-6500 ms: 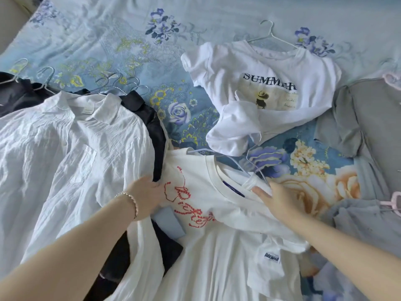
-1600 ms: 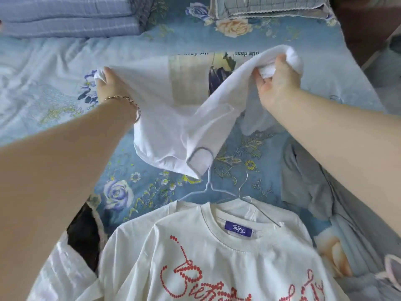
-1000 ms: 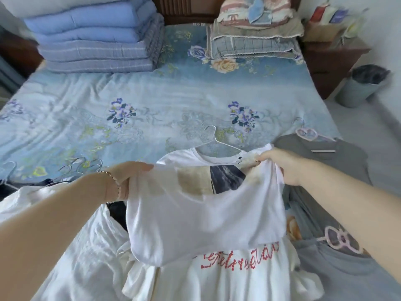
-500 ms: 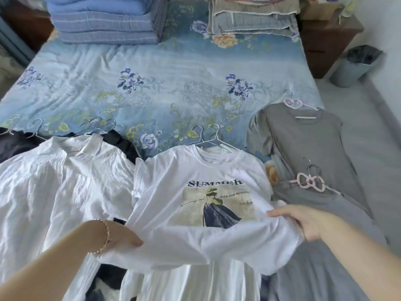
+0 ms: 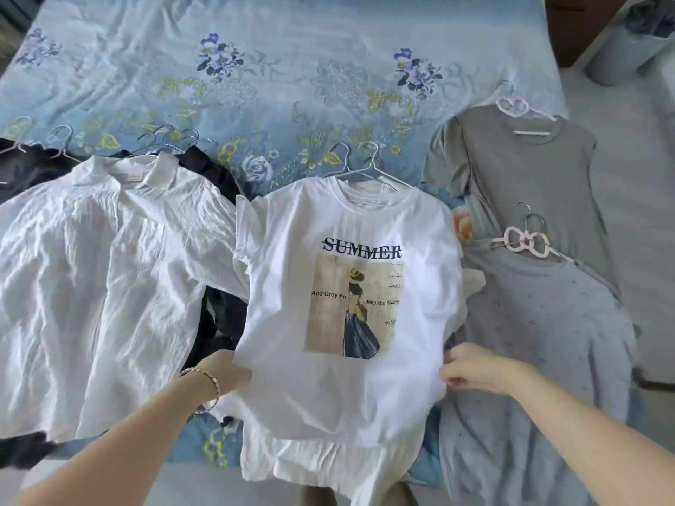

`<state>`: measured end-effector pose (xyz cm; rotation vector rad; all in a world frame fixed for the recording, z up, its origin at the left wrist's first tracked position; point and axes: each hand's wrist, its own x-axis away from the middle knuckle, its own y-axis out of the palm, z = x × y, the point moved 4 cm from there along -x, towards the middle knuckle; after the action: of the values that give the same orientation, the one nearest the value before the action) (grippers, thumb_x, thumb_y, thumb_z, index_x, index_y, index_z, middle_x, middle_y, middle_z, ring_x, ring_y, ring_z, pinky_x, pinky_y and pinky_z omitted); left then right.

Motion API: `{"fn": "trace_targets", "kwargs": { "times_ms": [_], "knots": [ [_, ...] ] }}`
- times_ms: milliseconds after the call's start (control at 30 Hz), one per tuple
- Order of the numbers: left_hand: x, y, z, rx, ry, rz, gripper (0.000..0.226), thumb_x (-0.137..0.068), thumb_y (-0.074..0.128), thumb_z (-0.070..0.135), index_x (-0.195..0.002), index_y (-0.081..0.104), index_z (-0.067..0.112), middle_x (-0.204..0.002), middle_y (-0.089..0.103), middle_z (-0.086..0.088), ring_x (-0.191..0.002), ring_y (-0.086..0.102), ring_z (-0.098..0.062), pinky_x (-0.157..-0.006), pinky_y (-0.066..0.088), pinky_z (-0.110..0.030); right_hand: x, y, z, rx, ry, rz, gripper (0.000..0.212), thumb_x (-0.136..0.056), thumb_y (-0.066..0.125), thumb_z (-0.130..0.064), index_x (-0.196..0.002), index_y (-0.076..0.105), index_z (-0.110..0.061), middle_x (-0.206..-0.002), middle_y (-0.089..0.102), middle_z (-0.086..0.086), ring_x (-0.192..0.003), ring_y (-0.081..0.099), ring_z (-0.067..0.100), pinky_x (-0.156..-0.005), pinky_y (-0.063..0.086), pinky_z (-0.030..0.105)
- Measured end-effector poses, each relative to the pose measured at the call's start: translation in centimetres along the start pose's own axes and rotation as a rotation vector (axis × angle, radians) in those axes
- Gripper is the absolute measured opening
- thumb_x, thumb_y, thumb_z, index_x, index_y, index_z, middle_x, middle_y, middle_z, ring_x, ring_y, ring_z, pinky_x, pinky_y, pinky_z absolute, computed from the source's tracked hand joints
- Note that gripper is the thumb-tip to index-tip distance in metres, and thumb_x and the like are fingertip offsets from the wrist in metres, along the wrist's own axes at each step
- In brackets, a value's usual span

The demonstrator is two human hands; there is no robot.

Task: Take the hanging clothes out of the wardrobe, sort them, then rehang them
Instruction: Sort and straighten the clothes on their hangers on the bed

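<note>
Lays SUMMER T-shirt [image 5: 347, 286], aloft a moment ago, flat over white tee [image 5: 310, 465], left hand [image 5: 228, 372] and right hand [image 5: 471, 367] pinching its sides: whites likely sorted.

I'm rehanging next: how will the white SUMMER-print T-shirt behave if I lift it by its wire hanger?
Probably floppy: the white SUMMER-print T-shirt lies flat and creased, so it should drape from the thin wire hanger at its collar. Likely light, since the cloth looks thin. It may drag the second white T-shirt underneath, whose hem shows below it.
</note>
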<state>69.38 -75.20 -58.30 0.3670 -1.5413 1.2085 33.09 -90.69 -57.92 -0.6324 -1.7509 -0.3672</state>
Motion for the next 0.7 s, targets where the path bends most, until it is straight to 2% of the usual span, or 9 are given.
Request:
{"fn": "trace_targets", "kwargs": {
  "times_ms": [100,200,300,400,467,500,533,600,700],
  "knots": [
    [1.2,-0.6,0.1,0.174,0.003,0.107,0.015,-0.089,0.056,0.018,-0.077,0.055,0.008,-0.078,0.055,-0.007,-0.081,0.053,-0.025,-0.066,0.038,-0.028,1.3,0.1,-1.5,0.040,-0.123,0.153,0.008,-0.078,0.054,-0.004,-0.071,0.056,-0.005,-0.077,0.052,0.010,-0.075,0.049,0.020,-0.063,0.036,0.028],
    [2.1,-0.9,0.2,0.282,0.007,0.141,0.020,-0.089,0.060,0.022,-0.076,0.050,0.010,-0.076,0.052,-0.006,-0.078,0.049,-0.024,-0.061,0.035,-0.030,1.6,0.4,-2.1,-0.157,-0.192,0.251,0.022,-0.076,0.048,-0.012,-0.060,0.033,-0.015,-0.071,0.037,0.008,-0.071,0.035,0.020,-0.063,0.022,0.032],
    [3.3,-0.2,0.2,0.270,-0.035,0.054,0.024,-0.078,0.074,0.024,-0.089,0.054,0.014,-0.080,0.054,-0.001,-0.082,0.049,-0.021,-0.074,0.037,-0.027,1.2,1.2,-1.8,-0.326,-0.211,0.277,0.016,-0.082,0.045,-0.021,-0.067,0.044,-0.016,-0.074,0.043,0.010,-0.072,0.041,0.023,-0.071,0.028,0.035],
    [3.8,1.2,-1.1,0.367,-0.102,-0.081,0.026,-0.076,0.075,0.012,-0.098,0.063,0.004,-0.074,0.058,-0.002,-0.069,0.054,-0.018,-0.063,0.042,-0.025,1.5,2.6,-0.7,-0.501,-0.143,0.163,0.011,-0.089,0.056,-0.022,-0.092,0.062,-0.013,-0.086,0.063,0.010,-0.080,0.059,0.025,-0.070,0.047,0.034],
    [4.4,1.2,-1.9,0.509,-0.135,-0.140,0.019,-0.077,0.073,0.003,-0.093,0.064,-0.002,-0.073,0.063,-0.010,-0.066,0.058,-0.023,-0.059,0.046,-0.028,2.2,3.1,0.6,-0.458,-0.054,0.013,0.016,-0.087,0.063,-0.014,-0.101,0.062,-0.007,-0.082,0.067,0.009,-0.064,0.062,0.020,-0.056,0.049,0.024],
    [4.8,0.8,-2.2,0.524,-0.151,-0.147,0.015,-0.076,0.072,0.000,-0.088,0.064,-0.003,-0.072,0.064,-0.012,-0.066,0.059,-0.026,-0.060,0.047,-0.028,2.8,3.2,1.3,-0.377,-0.018,-0.027,0.017,-0.085,0.065,-0.008,-0.100,0.060,-0.004,-0.075,0.064,0.007,-0.052,0.056,0.014,-0.043,0.041,0.019],
    [4.9,0.5,-2.6,0.491,-0.154,-0.140,0.015,-0.073,0.072,0.001,-0.085,0.064,-0.001,-0.074,0.064,-0.014,-0.067,0.059,-0.027,-0.062,0.047,-0.028,3.3,3.1,2.0,-0.284,0.020,-0.038,0.018,-0.083,0.066,-0.005,-0.098,0.058,-0.003,-0.072,0.059,0.005,-0.045,0.048,0.011,-0.035,0.031,0.016],
    [5.2,-0.3,-3.7,0.289,-0.180,-0.109,0.017,-0.071,0.068,0.007,-0.086,0.060,0.005,-0.084,0.062,-0.013,-0.075,0.057,-0.027,-0.066,0.047,-0.027,4.0,2.4,3.7,-0.140,0.136,0.009,0.015,-0.081,0.067,-0.005,-0.090,0.055,-0.006,-0.070,0.049,0.003,-0.045,0.033,0.008,-0.032,0.019,0.014],
    [6.2,-0.7,-4.6,-0.147,-0.208,-0.026,0.007,-0.078,0.057,0.012,-0.082,0.052,0.009,-0.074,0.053,-0.004,-0.070,0.054,-0.019,-0.055,0.041,-0.022,4.3,1.0,5.6,0.101,0.270,0.082,0.016,-0.079,0.061,-0.009,-0.089,0.048,-0.010,-0.070,0.033,0.001,-0.045,0.019,0.008,-0.037,0.013,0.016]
  ]
}}
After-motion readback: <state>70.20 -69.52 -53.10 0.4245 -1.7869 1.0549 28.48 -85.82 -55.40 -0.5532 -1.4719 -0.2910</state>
